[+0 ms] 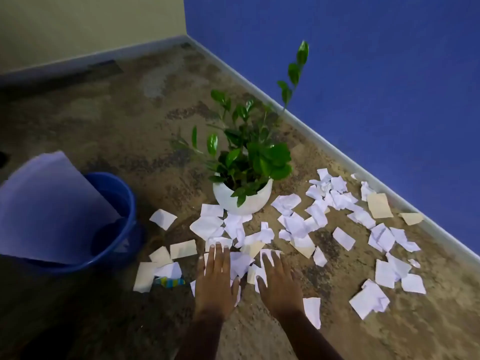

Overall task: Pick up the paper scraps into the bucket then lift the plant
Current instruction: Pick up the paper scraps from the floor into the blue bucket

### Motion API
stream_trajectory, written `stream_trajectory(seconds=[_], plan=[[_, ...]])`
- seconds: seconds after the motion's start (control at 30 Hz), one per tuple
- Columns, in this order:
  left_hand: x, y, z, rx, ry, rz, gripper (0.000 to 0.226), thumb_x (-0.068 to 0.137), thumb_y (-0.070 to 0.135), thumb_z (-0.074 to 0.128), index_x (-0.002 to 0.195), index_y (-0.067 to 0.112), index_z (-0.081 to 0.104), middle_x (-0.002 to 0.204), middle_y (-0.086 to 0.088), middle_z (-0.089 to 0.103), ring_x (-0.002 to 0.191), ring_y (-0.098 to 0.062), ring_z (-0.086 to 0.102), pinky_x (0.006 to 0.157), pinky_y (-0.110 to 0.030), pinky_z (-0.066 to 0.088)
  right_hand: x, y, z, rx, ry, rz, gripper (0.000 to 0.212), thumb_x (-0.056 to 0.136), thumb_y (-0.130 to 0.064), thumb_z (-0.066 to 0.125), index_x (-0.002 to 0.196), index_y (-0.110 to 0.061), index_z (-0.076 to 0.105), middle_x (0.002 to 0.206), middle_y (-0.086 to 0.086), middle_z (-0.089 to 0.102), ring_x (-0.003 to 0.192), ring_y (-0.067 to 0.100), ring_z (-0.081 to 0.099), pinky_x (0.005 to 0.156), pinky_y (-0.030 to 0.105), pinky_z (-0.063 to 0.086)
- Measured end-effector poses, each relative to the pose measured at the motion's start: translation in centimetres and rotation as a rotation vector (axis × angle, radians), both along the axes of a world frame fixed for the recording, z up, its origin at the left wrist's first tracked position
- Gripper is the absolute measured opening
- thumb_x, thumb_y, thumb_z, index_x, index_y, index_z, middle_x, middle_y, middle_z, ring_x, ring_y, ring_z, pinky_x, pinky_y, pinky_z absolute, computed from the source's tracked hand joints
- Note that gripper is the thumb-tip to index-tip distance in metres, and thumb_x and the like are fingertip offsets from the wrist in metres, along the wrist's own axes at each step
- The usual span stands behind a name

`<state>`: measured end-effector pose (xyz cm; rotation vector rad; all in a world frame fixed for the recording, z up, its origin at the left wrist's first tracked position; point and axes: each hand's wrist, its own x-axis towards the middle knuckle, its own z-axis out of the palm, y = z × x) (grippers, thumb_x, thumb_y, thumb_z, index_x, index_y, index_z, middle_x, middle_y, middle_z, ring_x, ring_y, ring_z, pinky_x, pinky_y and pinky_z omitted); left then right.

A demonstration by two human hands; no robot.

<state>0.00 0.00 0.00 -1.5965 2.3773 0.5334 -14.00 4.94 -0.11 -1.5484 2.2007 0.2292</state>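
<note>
Several white and cream paper scraps (315,215) lie scattered on the floor in front of and to the right of a green plant (249,152) in a round white pot (244,198). My left hand (215,280) lies flat, fingers straight, on scraps just below the pot. Beside it, my right hand (278,281) also lies flat on scraps, fingers spread. A blue bucket (114,219) stands at the left with a large white sheet (52,206) leaning in it.
The mottled brown floor (130,120) meets a cream wall at the back and a blue wall (363,74) along the right, with a pale skirting board. A small striped coloured object (168,281) lies among scraps near the bucket.
</note>
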Motion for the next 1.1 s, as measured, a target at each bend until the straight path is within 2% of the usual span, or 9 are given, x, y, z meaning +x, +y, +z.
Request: stream_trajectory(seconds=[0.13, 0.17, 0.27, 0.37, 0.57, 0.73, 0.9, 1.03, 1.1], plan=[[-0.9, 0.3, -6.5, 0.014, -0.040, -0.023, 0.071, 0.095, 0.057, 0.019, 0.152, 0.024, -0.009, 0.161, -0.003, -0.015, 0.149, -0.026, -0.013, 0.121, -0.042, -0.008, 0.1, -0.5, -5.4, 0.053, -0.021, -0.008, 0.136, 0.033, -0.074, -0.046, 0.151, -0.028, 0.004, 0.161, 0.001, -0.003, 0.149, 0.026, 0.000, 0.120, 0.041, 0.013], [-1.2, 0.5, -8.1, 0.022, -0.043, -0.026, 0.073, 0.095, 0.058, 0.020, 0.152, 0.024, -0.009, 0.161, -0.003, -0.015, 0.149, -0.026, -0.013, 0.121, -0.042, -0.009, 0.2, -0.5, -6.8, 0.069, -0.022, -0.009, 0.127, 0.042, -0.075, -0.041, 0.151, -0.028, 0.003, 0.161, 0.001, -0.004, 0.149, 0.027, 0.000, 0.120, 0.042, 0.015], [-2.0, 0.6, -11.9, 0.012, -0.060, -0.054, 0.076, 0.095, 0.057, 0.024, 0.152, 0.021, -0.010, 0.161, -0.007, -0.015, 0.149, -0.028, -0.011, 0.121, -0.045, -0.004, 0.2, -1.2, -10.8, 0.080, -0.054, -0.011, 0.068, 0.093, -0.059, 0.014, 0.151, -0.025, 0.003, 0.161, 0.006, -0.001, 0.149, 0.028, 0.002, 0.119, 0.045, 0.020], [-2.8, -0.1, -14.6, -0.013, -0.033, -0.044, 0.076, 0.095, 0.055, 0.028, 0.152, 0.020, -0.010, 0.161, -0.008, -0.011, 0.150, -0.029, -0.006, 0.121, -0.045, 0.003, -0.1, -2.2, -13.6, 0.005, -0.056, -0.034, 0.070, 0.093, -0.051, 0.038, 0.151, -0.025, 0.008, 0.161, 0.006, 0.006, 0.148, 0.027, 0.009, 0.116, 0.047, 0.026], [-2.9, -1.9, -16.8, -0.084, 0.070, -0.007, 0.068, 0.097, 0.046, 0.037, 0.152, 0.023, 0.006, 0.162, -0.003, 0.006, 0.150, -0.023, 0.010, 0.122, -0.034, 0.011, 0.1, -4.6, -16.0, -0.133, -0.064, -0.044, 0.063, 0.092, -0.052, 0.042, 0.147, -0.031, 0.021, 0.159, 0.002, 0.016, 0.143, 0.025, 0.021, 0.113, 0.046, 0.027], [-2.2, -2.7, -17.4, -0.170, 0.140, -0.014, 0.055, 0.098, 0.042, 0.037, 0.147, 0.024, 0.022, 0.156, 0.003, 0.026, 0.144, -0.015, 0.027, 0.120, -0.026, 0.018, 1.1, -5.8, -15.8, -0.228, -0.180, 0.084, 0.054, 0.089, -0.038, 0.056, 0.139, -0.022, 0.040, 0.146, 0.001, 0.040, 0.129, 0.019, 0.038, 0.106, 0.025, 0.035], [-1.9, -4.2, -17.0, -0.204, 0.147, -0.041, 0.045, 0.099, 0.034, 0.039, 0.141, 0.020, 0.035, 0.144, 0.001, 0.044, 0.134, -0.013, 0.041, 0.113, -0.020, 0.028, 1.8, -7.1, -15.0, -0.286, -0.345, 0.045, 0.029, 0.091, -0.023, 0.056, 0.115, -0.008, 0.065, 0.128, 0.007, 0.058, 0.118, 0.019, 0.050, 0.098, 0.020, 0.040], [-1.4, -6.1, -16.2, -0.264, 0.179, 0.032, 0.037, 0.100, 0.035, 0.035, 0.134, 0.021, 0.044, 0.138, 0.005, 0.051, 0.127, -0.007, 0.046, 0.106, -0.015, 0.033, 1.9, -8.9, -14.0, -0.209, -0.482, -0.062, 0.028, 0.092, -0.015, 0.057, 0.117, -0.007, 0.064, 0.124, 0.011, 0.062, 0.112, 0.021, 0.057, 0.082, 0.008, 0.038], [-1.1, -7.3, -15.7, -0.291, 0.177, 0.089, 0.041, 0.098, 0.031, 0.043, 0.138, 0.022, 0.039, 0.140, 0.003, 0.047, 0.129, -0.009, 0.043, 0.109, -0.018, 0.032, 1.9, -10.2, -14.0, -0.213, -0.520, -0.078, 0.033, 0.090, -0.012, 0.059, 0.123, -0.008, 0.060, 0.129, 0.010, 0.059, 0.114, 0.020, 0.057, 0.089, 0.012, 0.042]])
